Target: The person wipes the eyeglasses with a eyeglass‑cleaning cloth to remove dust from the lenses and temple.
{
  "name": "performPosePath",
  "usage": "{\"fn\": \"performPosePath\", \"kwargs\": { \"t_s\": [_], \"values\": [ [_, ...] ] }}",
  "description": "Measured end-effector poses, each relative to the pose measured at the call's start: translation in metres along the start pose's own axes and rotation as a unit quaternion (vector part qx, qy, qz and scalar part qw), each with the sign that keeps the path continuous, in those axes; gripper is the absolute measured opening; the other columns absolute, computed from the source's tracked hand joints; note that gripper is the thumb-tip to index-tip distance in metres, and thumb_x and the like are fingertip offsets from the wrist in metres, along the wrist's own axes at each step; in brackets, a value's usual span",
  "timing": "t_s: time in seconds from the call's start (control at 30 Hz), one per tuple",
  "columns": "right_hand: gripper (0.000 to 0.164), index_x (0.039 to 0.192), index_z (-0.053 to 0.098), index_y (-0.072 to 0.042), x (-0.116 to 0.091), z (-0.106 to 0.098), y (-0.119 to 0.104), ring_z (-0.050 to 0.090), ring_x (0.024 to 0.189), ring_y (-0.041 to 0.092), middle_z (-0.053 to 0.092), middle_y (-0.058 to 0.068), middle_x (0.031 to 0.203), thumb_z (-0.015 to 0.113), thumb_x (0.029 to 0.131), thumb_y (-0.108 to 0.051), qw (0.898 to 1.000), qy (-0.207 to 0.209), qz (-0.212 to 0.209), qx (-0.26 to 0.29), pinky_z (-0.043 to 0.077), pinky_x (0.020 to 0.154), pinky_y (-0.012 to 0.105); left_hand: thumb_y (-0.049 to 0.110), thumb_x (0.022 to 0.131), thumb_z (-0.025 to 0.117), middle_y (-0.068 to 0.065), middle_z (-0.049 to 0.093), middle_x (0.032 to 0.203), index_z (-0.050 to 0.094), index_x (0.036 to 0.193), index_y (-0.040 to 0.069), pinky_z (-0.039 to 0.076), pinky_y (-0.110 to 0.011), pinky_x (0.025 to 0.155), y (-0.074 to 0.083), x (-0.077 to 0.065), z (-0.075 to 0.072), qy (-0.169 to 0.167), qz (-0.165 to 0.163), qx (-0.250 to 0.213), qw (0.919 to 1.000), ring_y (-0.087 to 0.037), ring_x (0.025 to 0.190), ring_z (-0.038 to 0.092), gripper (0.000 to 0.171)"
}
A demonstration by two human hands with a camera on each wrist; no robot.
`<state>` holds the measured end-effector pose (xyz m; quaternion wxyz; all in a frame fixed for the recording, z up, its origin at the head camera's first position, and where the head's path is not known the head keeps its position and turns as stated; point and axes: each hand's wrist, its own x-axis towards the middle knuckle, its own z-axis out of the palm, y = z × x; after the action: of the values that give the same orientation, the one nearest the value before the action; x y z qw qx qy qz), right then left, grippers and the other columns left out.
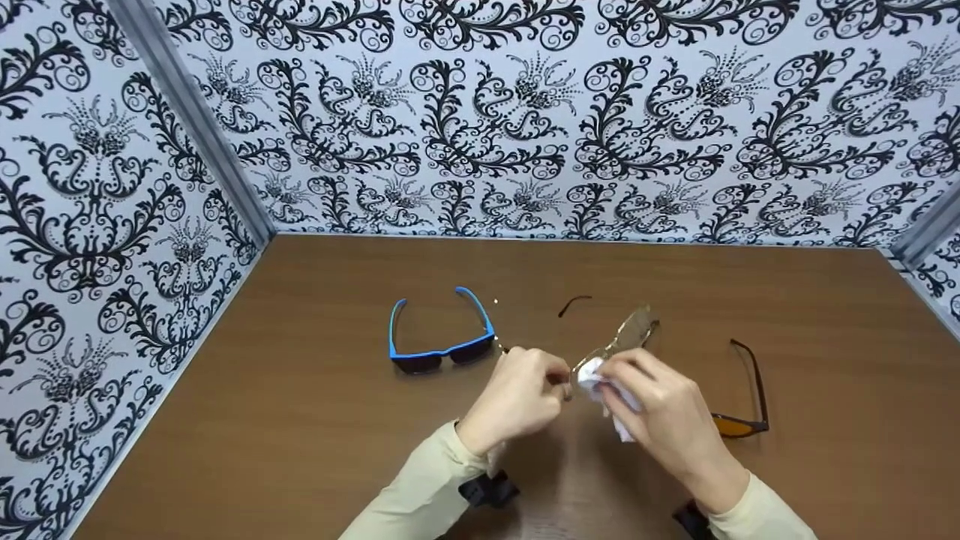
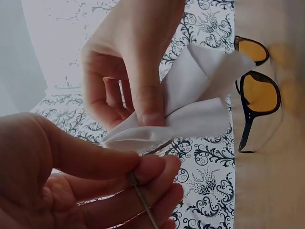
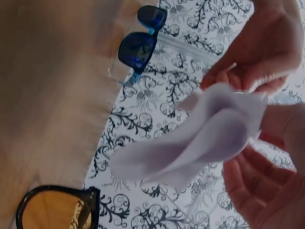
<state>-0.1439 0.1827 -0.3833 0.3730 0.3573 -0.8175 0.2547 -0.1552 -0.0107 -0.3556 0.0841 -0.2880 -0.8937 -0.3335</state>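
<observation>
My left hand (image 1: 525,394) pinches the thin metal frame of a pair of glasses (image 1: 634,330) with brownish tinted lenses, held just above the table. In the left wrist view, a slim metal temple (image 2: 145,207) runs down past the fingers of that hand. A white cloth (image 2: 195,90) is gripped by my right hand (image 1: 664,401), its thumb and fingers folding it over the near end of the glasses. Loose cloth hangs below the fingers. The covered lens is hidden by the cloth in both wrist views.
Blue-framed sunglasses (image 1: 442,352) with dark lenses lie left of my hands, temples unfolded. Black-framed glasses with orange lenses (image 1: 739,426) lie to the right, partly behind the right forearm. Patterned black-and-white walls (image 1: 480,135) enclose the brown wooden table (image 1: 300,420) behind and at the sides.
</observation>
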Motion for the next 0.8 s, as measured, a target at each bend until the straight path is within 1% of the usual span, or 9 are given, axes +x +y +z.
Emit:
{"fn": "performPosePath", "kwargs": {
  "t_s": [0.03, 0.13, 0.23, 0.33, 0.43, 0.5, 0.6, 0.7, 0.8],
  "values": [
    [0.026, 0.089, 0.069, -0.008, 0.001, 0.000, 0.001, 0.064, 0.075, 0.016, 0.063, 0.002, 0.091, 0.080, 0.069, 0.004, 1.000, 0.006, 0.013, -0.004, 0.056, 0.062, 0.030, 0.001, 0.073, 0.066, 0.012, 0.050, 0.052, 0.067, 0.062, 0.013, 0.031, -0.016, 0.047, 0.000, 0.000, 0.000, -0.006, 0.002, 0.006, 1.0000, -0.001, 0.051, 0.042, 0.016],
    [0.032, 0.091, 0.070, -0.008, 0.003, 0.000, 0.000, 0.066, 0.074, 0.016, 0.063, 0.002, 0.091, 0.082, 0.066, 0.007, 0.999, 0.019, 0.037, -0.002, 0.057, 0.063, 0.029, 0.003, 0.073, 0.066, 0.013, 0.052, 0.052, 0.066, 0.062, 0.013, 0.032, -0.016, 0.046, 0.001, -0.002, 0.000, -0.023, 0.009, 0.018, 0.9995, -0.001, 0.050, 0.043, 0.016],
    [0.034, 0.094, 0.070, -0.007, 0.005, 0.004, -0.003, 0.066, 0.074, 0.017, 0.064, 0.003, 0.091, 0.082, 0.065, 0.008, 0.999, 0.020, 0.026, 0.019, 0.057, 0.064, 0.028, 0.000, 0.071, 0.064, 0.013, 0.045, 0.049, 0.063, 0.058, 0.013, 0.029, -0.016, 0.043, 0.002, -0.003, 0.000, -0.027, 0.015, 0.016, 0.9994, -0.001, 0.048, 0.039, 0.018],
    [0.033, 0.095, 0.069, -0.006, 0.003, 0.009, -0.008, 0.065, 0.074, 0.018, 0.063, 0.004, 0.093, 0.081, 0.066, 0.007, 0.999, 0.006, 0.004, 0.052, 0.056, 0.066, 0.024, -0.003, 0.067, 0.060, 0.014, 0.036, 0.049, 0.057, 0.055, 0.012, 0.026, -0.017, 0.043, 0.000, -0.003, -0.001, -0.022, 0.009, 0.013, 0.9996, -0.003, 0.048, 0.034, 0.019],
    [0.032, 0.093, 0.068, -0.006, -0.002, 0.014, -0.012, 0.065, 0.073, 0.017, 0.063, 0.004, 0.092, 0.081, 0.066, 0.006, 0.998, -0.008, -0.004, 0.069, 0.055, 0.066, 0.019, -0.005, 0.065, 0.058, 0.013, 0.035, 0.050, 0.056, 0.056, 0.012, 0.025, -0.017, 0.044, -0.003, -0.002, -0.003, -0.018, -0.003, 0.004, 0.9998, -0.004, 0.049, 0.032, 0.019],
    [0.031, 0.092, 0.068, -0.006, -0.005, 0.014, -0.012, 0.065, 0.071, 0.015, 0.064, 0.003, 0.090, 0.081, 0.066, 0.006, 0.998, -0.010, 0.011, 0.061, 0.054, 0.065, 0.018, -0.005, 0.066, 0.058, 0.012, 0.037, 0.049, 0.058, 0.056, 0.011, 0.025, -0.017, 0.046, -0.006, -0.002, -0.004, -0.017, -0.006, 0.001, 0.9998, -0.004, 0.049, 0.033, 0.019],
    [0.029, 0.088, 0.069, -0.006, -0.005, 0.013, -0.009, 0.065, 0.070, 0.013, 0.065, 0.002, 0.087, 0.083, 0.066, 0.006, 0.998, 0.001, 0.061, 0.018, 0.055, 0.063, 0.020, -0.004, 0.067, 0.060, 0.012, 0.044, 0.048, 0.061, 0.055, 0.011, 0.028, -0.016, 0.047, -0.008, -0.003, -0.005, -0.014, 0.001, 0.000, 0.9999, -0.001, 0.048, 0.037, 0.019],
    [0.027, 0.087, 0.068, -0.007, -0.001, 0.011, -0.007, 0.064, 0.069, 0.011, 0.065, 0.001, 0.086, 0.083, 0.068, 0.006, 0.994, 0.015, 0.105, -0.012, 0.055, 0.061, 0.022, -0.002, 0.069, 0.062, 0.013, 0.047, 0.048, 0.062, 0.055, 0.012, 0.030, -0.016, 0.047, -0.006, -0.002, -0.005, -0.012, 0.009, 0.007, 0.9999, -0.001, 0.048, 0.039, 0.019],
    [0.028, 0.088, 0.067, -0.007, 0.005, 0.012, -0.010, 0.064, 0.071, 0.011, 0.064, 0.002, 0.087, 0.082, 0.069, 0.006, 0.995, 0.027, 0.095, 0.004, 0.055, 0.062, 0.021, -0.002, 0.068, 0.062, 0.014, 0.041, 0.047, 0.059, 0.054, 0.013, 0.027, -0.017, 0.045, -0.002, -0.001, -0.003, -0.003, 0.005, 0.010, 0.9999, -0.002, 0.048, 0.037, 0.020]
  ]
}}
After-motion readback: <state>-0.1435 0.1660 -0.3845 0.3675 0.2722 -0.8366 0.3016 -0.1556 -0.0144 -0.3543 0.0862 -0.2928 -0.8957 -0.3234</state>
